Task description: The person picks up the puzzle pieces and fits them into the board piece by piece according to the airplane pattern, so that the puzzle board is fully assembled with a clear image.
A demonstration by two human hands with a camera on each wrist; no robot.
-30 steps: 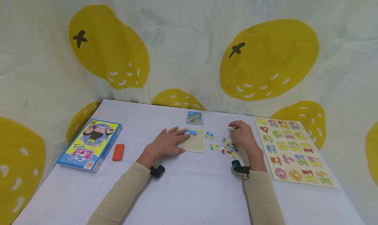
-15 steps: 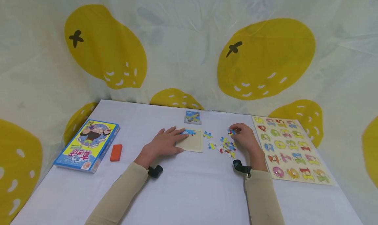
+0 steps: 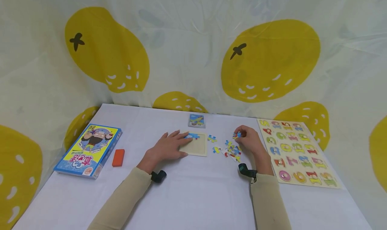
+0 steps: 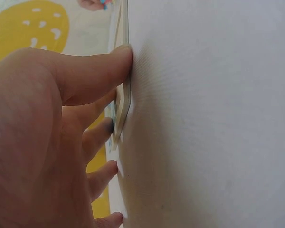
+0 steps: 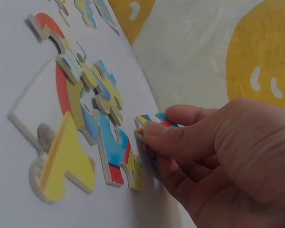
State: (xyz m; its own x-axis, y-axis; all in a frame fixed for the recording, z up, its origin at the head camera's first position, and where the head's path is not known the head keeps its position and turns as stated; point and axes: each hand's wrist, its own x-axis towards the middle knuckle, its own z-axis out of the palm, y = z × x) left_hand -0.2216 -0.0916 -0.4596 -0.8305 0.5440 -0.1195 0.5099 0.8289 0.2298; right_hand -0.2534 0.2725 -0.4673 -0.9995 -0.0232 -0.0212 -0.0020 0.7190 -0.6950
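Observation:
My left hand (image 3: 167, 146) rests with spread fingers on the left side of a pale wooden puzzle tray (image 3: 200, 151). Its thumb lies at the tray's near edge, as the left wrist view shows. Connected blue puzzle pieces (image 3: 193, 135) sit along the tray's top, partly under the fingertips. Over the table to the right, my right hand (image 3: 250, 139) pinches a blue, red and yellow puzzle piece (image 5: 141, 118) between thumb and fingers. Beside that hand is a heap of loose puzzle pieces (image 3: 232, 151). A blue and yellow piece (image 3: 212, 138) lies between heap and tray.
Behind the tray lies a small picture card (image 3: 196, 121) with an airplane. On the right is a wooden number board (image 3: 297, 152). A colourful game box (image 3: 89, 151) and a red block (image 3: 118, 157) lie on the left. A patterned curtain hangs behind the table.
A second ago the right hand's piece was mostly hidden by its fingers; now it shows clearly at the fingertips, turned slightly since half a second ago. The left hand stays on the tray.

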